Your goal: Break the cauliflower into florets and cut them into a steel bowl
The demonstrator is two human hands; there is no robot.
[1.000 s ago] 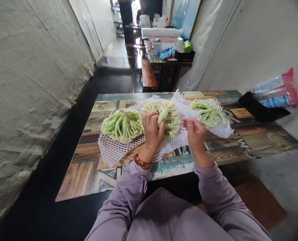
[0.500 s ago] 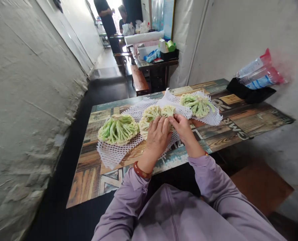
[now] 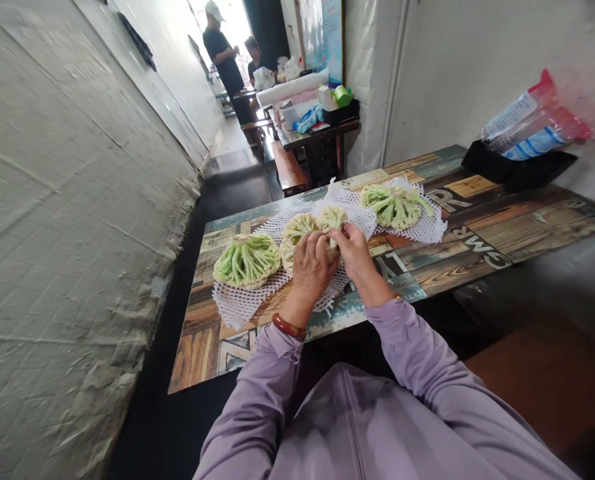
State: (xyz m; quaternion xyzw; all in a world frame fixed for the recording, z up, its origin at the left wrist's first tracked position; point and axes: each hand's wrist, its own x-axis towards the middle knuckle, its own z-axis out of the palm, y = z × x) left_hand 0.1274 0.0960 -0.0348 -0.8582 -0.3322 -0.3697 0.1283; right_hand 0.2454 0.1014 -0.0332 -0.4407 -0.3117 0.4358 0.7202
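Note:
In the middle of the table, a pale cauliflower head (image 3: 297, 230) lies on white foam netting (image 3: 245, 305). My left hand (image 3: 313, 263) is closed over its near side, fingers curled on the florets. My right hand (image 3: 352, 250) pinches at the same head's right edge, thumb and fingertips together; the exact spot they grip is partly hidden. To the left, a second cauliflower (image 3: 247, 260) rests stalks up, its green stems spread out. A third cauliflower (image 3: 395, 205) sits at the right on another piece of netting (image 3: 433, 230).
The table (image 3: 412, 280) has a wood-patterned top with printed letters. At its right end, a black tray (image 3: 517, 167) holds clear and pink plastic packages (image 3: 527, 127). Beyond stand a bench (image 3: 290, 170) and a second table with goods. Two people (image 3: 222, 53) are far back.
The view has shifted, so the table's left end and the people sit farther right. Both hands stay at the middle cauliflower, with a right-hand floret now standing slightly more apart from the rest.

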